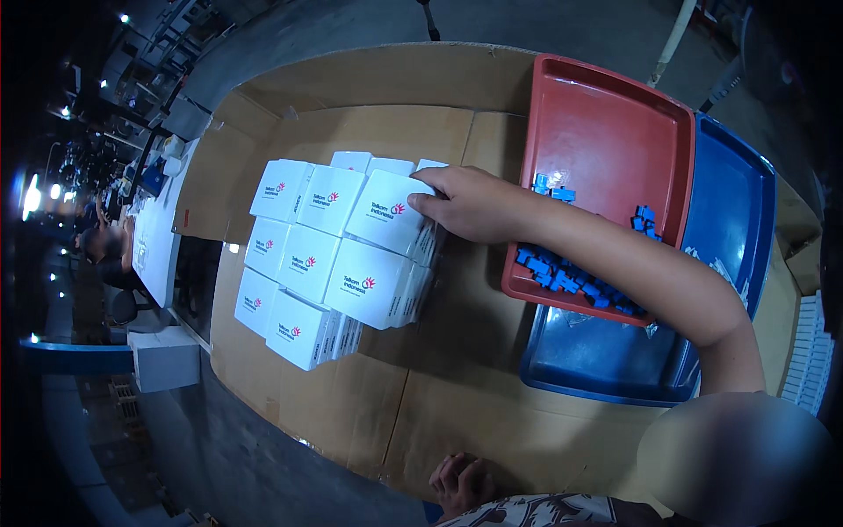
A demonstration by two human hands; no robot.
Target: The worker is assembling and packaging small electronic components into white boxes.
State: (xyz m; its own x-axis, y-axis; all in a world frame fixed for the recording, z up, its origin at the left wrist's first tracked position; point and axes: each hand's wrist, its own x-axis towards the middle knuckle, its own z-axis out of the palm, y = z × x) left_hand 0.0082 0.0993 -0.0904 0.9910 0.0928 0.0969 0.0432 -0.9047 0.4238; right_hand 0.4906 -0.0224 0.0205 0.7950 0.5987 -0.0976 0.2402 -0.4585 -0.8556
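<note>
Leftward stretches the right hand (467, 204), palm down, grip pinching a white box (386, 212).

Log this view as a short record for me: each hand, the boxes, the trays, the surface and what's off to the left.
Right hand: fingers and thumb touching a white box at the stack's upper right; firmness of grip unclear
Left hand: curled near the picture's lower edge; contents not visible
Boxes: white, with printed tops, stacked in rows
Red tray: holds small blue parts; overlaps the blue tray
Surface: brown cardboard
Left background: white table
</note>
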